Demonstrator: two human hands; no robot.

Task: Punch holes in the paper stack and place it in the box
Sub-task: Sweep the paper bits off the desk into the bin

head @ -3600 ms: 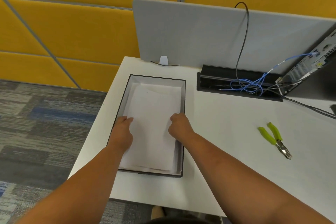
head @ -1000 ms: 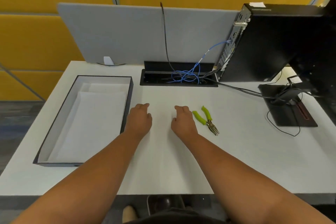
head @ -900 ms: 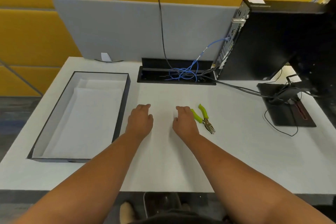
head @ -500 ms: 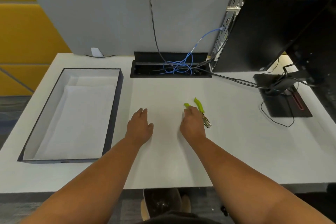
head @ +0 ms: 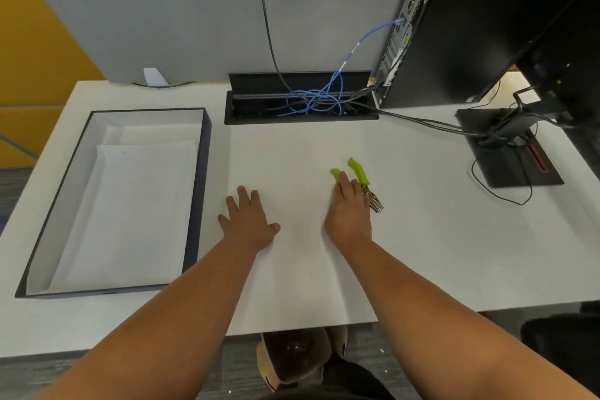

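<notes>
The white paper stack (head: 130, 208) lies flat inside the dark-walled box (head: 199, 191) on the left of the white desk. A hole punch with green handles (head: 358, 172) lies on the desk to the right of centre. My right hand (head: 349, 214) rests flat on the desk, its fingertips on the punch's left handle, the fingers not curled around it. My left hand (head: 248, 221) lies palm down on the bare desk between the box and the punch, fingers spread, holding nothing.
A cable tray (head: 300, 101) with tangled blue and black wires sits at the back centre. A black computer tower (head: 480, 26) and a monitor stand (head: 509, 153) occupy the back right. A grey divider panel (head: 194, 10) closes the far edge.
Both hands left the paper in the box and came to the desk's middle. Over the last second my right hand slid right onto the punch's green handle; my left hand flattened and spread.
</notes>
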